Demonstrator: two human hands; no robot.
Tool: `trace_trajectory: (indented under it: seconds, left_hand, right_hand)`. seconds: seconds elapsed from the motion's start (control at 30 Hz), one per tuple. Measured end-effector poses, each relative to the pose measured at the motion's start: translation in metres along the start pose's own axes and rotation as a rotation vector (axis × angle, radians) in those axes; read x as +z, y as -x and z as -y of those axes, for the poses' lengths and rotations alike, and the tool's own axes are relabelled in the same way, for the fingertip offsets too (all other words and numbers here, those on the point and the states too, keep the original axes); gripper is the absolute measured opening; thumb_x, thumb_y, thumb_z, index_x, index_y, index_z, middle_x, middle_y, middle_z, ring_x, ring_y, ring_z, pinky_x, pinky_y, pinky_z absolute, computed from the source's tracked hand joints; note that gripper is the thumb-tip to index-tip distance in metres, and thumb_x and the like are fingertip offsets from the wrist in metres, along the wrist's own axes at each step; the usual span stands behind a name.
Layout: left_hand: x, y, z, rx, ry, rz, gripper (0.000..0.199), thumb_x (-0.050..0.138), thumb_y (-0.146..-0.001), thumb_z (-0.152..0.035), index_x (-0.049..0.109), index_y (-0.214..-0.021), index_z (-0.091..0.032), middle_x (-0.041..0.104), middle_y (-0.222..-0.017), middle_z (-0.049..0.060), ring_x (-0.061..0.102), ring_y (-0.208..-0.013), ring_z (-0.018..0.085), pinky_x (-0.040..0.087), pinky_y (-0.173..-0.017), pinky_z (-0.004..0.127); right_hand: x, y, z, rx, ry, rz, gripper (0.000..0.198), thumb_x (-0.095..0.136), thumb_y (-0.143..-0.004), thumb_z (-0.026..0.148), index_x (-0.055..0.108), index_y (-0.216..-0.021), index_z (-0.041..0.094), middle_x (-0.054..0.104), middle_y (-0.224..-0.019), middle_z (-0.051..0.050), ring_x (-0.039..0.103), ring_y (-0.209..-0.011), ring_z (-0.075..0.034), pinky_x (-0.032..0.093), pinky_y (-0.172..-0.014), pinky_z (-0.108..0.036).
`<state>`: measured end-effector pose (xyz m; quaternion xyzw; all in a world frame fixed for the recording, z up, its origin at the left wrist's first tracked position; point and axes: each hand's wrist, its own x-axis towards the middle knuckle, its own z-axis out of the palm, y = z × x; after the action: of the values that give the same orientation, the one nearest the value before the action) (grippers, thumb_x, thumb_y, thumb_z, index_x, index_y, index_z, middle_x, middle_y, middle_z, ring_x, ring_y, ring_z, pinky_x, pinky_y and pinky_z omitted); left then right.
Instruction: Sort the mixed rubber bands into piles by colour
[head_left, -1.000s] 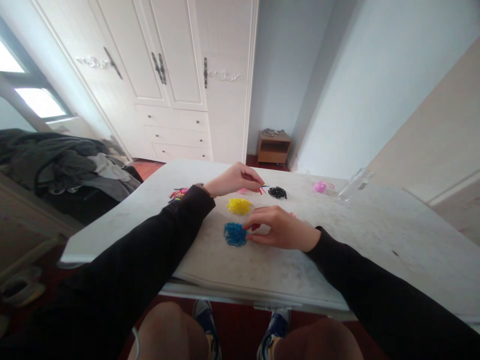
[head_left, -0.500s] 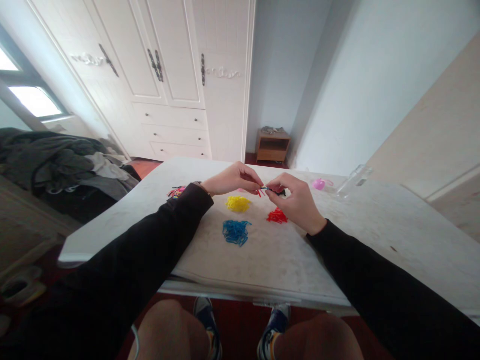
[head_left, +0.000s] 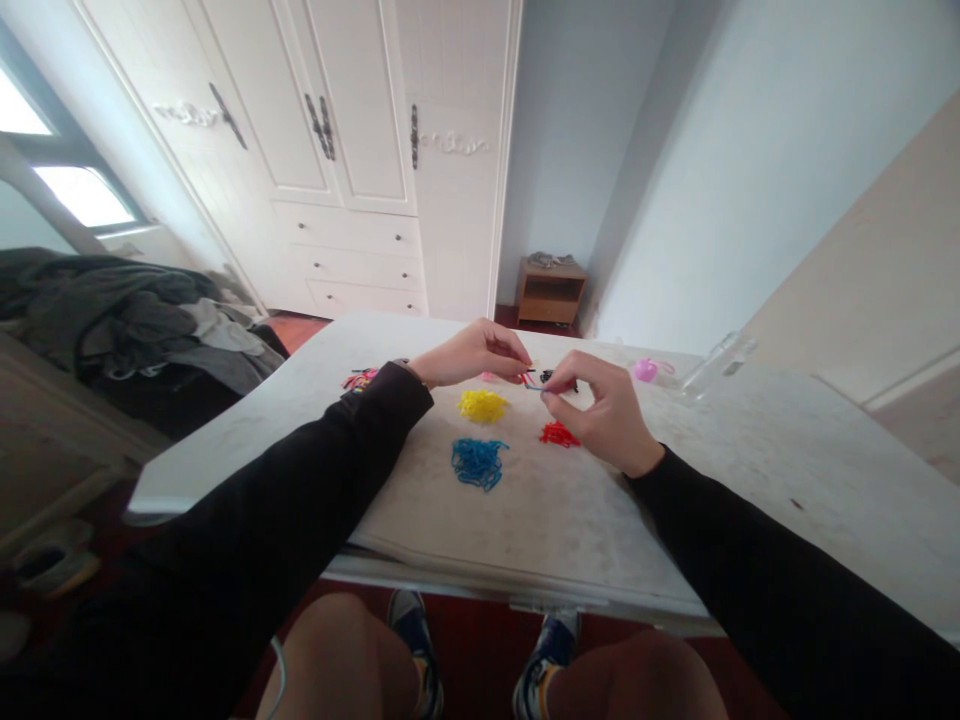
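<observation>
My left hand is pinched around thin red and black rubber bands above the far part of the white table. Facing it, my right hand pinches the end of a bluish band stretched between the two hands. Below them lie loose piles of small bands: yellow ones, blue ones nearest me, and red ones beside my right hand. Black bands lie behind the right fingers, partly hidden. A mixed-colour pile shows past my left wrist.
On the right of the white table are a pink object and a clear bottle lying tilted. A wardrobe and a small wooden cabinet stand behind. Dark clothes are heaped at left.
My fingers have drawn slightly apart, and the bluish band now shows between them. The right hand sits a little lower relative to the left. The whole view has shifted slightly.
</observation>
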<state>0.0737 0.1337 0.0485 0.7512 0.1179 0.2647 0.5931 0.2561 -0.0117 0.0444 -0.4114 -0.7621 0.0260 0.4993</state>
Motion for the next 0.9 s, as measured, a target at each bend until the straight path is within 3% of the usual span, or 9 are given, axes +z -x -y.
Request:
trace_trajectory:
  seconds: [0.17, 0.27, 0.37, 0.5, 0.67, 0.9]
  left_hand:
    - [0.000, 0.000, 0.003, -0.007, 0.018, 0.001, 0.022, 0.094, -0.067, -0.021, 0.080, -0.081, -0.011, 0.079, -0.079, 0.007, 0.074, -0.069, 0.012, 0.063, -0.072, 0.022]
    - [0.000, 0.000, 0.003, -0.010, 0.032, 0.008, 0.022, 0.094, -0.067, -0.021, 0.080, -0.081, -0.011, 0.080, -0.080, 0.007, 0.075, -0.070, 0.012, 0.062, -0.071, 0.021]
    - [0.001, 0.000, 0.002, -0.036, 0.025, 0.005, 0.023, 0.095, -0.067, -0.021, 0.080, -0.081, -0.011, 0.080, -0.080, 0.008, 0.075, -0.070, 0.012, 0.063, -0.072, 0.022]
    - [0.002, 0.000, 0.000, -0.055, 0.005, 0.005, 0.022, 0.095, -0.066, -0.021, 0.080, -0.080, -0.011, 0.080, -0.079, 0.007, 0.075, -0.069, 0.012, 0.063, -0.072, 0.022]
    - [-0.004, 0.002, -0.005, -0.090, -0.041, 0.051, 0.019, 0.092, -0.068, -0.019, 0.082, -0.082, -0.011, 0.080, -0.078, 0.009, 0.075, -0.068, 0.014, 0.062, -0.069, 0.021]
    - [-0.028, 0.013, -0.015, -0.339, -0.156, 0.227, 0.018, 0.086, -0.069, -0.017, 0.085, -0.086, -0.014, 0.081, -0.079, 0.008, 0.077, -0.068, 0.018, 0.064, -0.072, 0.026]
  right_hand:
    - [0.012, 0.009, 0.014, -0.092, -0.243, 0.477, 0.012, 0.072, -0.084, 0.007, 0.072, -0.081, 0.019, 0.070, -0.080, -0.001, 0.064, -0.070, -0.013, 0.052, -0.067, -0.026]
    - [0.021, 0.015, 0.017, -0.109, -0.287, 0.637, 0.010, 0.073, -0.088, 0.010, 0.075, -0.084, 0.019, 0.070, -0.083, -0.001, 0.062, -0.070, -0.012, 0.052, -0.066, -0.026]
    - [0.023, 0.016, 0.018, -0.116, -0.233, 0.701, 0.007, 0.075, -0.090, 0.013, 0.076, -0.091, 0.019, 0.069, -0.084, -0.001, 0.063, -0.070, -0.012, 0.052, -0.067, -0.027]
    - [0.017, 0.013, 0.016, -0.117, -0.167, 0.538, 0.005, 0.076, -0.090, 0.018, 0.076, -0.094, 0.020, 0.070, -0.084, -0.002, 0.065, -0.074, -0.015, 0.054, -0.070, -0.029]
    - [0.011, 0.008, 0.010, -0.046, -0.023, 0.262, 0.011, 0.068, -0.087, 0.009, 0.073, -0.085, 0.019, 0.070, -0.082, -0.002, 0.065, -0.074, -0.014, 0.052, -0.070, -0.028]
    - [0.010, 0.005, 0.006, -0.012, 0.051, 0.116, 0.014, 0.063, -0.085, 0.008, 0.071, -0.080, 0.019, 0.066, -0.076, 0.000, 0.062, -0.070, -0.014, 0.049, -0.067, -0.028]
